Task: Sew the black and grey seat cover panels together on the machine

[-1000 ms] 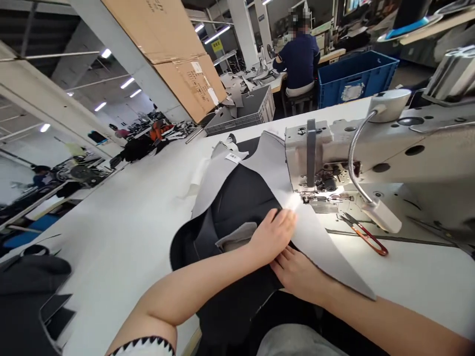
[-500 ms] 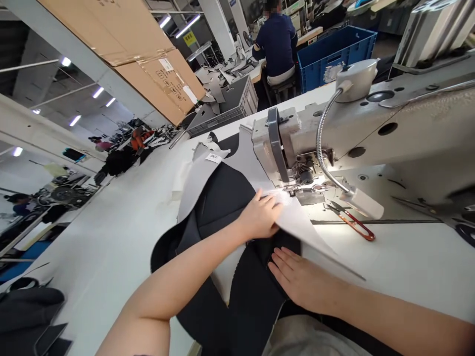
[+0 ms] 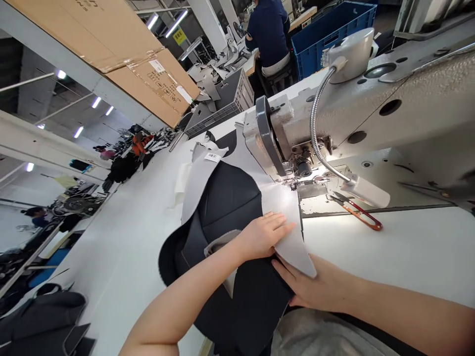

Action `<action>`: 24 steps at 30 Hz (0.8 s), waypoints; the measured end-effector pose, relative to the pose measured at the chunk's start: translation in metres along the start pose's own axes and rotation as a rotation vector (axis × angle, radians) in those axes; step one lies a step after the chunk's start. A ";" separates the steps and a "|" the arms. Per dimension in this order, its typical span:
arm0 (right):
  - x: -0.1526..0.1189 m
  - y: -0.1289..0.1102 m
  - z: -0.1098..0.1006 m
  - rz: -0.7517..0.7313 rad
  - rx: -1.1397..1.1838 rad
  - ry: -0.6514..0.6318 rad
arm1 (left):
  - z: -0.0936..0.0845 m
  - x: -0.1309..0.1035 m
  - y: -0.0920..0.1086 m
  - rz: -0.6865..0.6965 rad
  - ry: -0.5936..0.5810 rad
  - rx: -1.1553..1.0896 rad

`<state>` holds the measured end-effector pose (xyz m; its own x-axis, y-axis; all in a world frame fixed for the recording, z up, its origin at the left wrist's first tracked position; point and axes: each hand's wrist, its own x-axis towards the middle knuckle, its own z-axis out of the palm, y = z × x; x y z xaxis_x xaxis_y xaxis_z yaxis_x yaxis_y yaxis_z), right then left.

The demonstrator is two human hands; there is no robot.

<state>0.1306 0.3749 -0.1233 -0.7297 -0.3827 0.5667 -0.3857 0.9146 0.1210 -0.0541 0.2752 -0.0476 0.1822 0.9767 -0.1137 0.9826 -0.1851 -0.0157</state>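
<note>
A sewn cover [image 3: 230,185] of black padded panels and light grey mesh lies bunched on the white table. Its grey mesh strip [image 3: 276,200] runs under the sewing machine's presser foot [image 3: 295,187]. My left hand [image 3: 261,236] rests palm down on that strip, near side of the foot, fingers laid out over the mesh. Close by, my right hand [image 3: 322,284] grips the edge of the black panel [image 3: 256,291]. The strip's pointed grey end lies over part of its fingers. A white barcode label [image 3: 212,157] shows on the grey part behind.
Red-handled thread snips [image 3: 358,212] lie right of the needle area, under the machine lamp [image 3: 367,190]. Dark folded pieces [image 3: 40,316] sit at the lower left. Beyond the table are a grey crate [image 3: 237,96], cardboard boxes [image 3: 159,84], a blue bin [image 3: 326,39] and a seated person [image 3: 269,37].
My left hand has moved slightly toward me, away from the presser foot. The grey strip's end has swung toward me and over my right hand, which has turned and now grips the black edge.
</note>
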 end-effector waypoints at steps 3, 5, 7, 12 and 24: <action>0.001 0.001 -0.004 0.010 0.042 0.026 | 0.006 0.003 0.010 -0.016 -0.013 0.016; 0.002 0.000 -0.004 0.013 0.030 0.049 | 0.011 0.004 0.012 -0.012 -0.002 -0.003; 0.001 -0.001 -0.003 -0.005 -0.011 0.060 | 0.017 0.004 0.011 -0.022 0.013 -0.027; -0.002 -0.005 0.003 -0.011 -0.019 0.012 | 0.027 0.011 0.001 -0.032 0.073 -0.034; 0.007 0.021 0.010 0.145 0.109 -0.081 | 0.021 0.041 -0.037 -0.126 0.099 0.087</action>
<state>0.1123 0.3900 -0.1249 -0.8234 -0.2611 0.5038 -0.3291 0.9430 -0.0490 -0.0840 0.3203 -0.0731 0.0651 0.9979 -0.0068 0.9918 -0.0654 -0.1102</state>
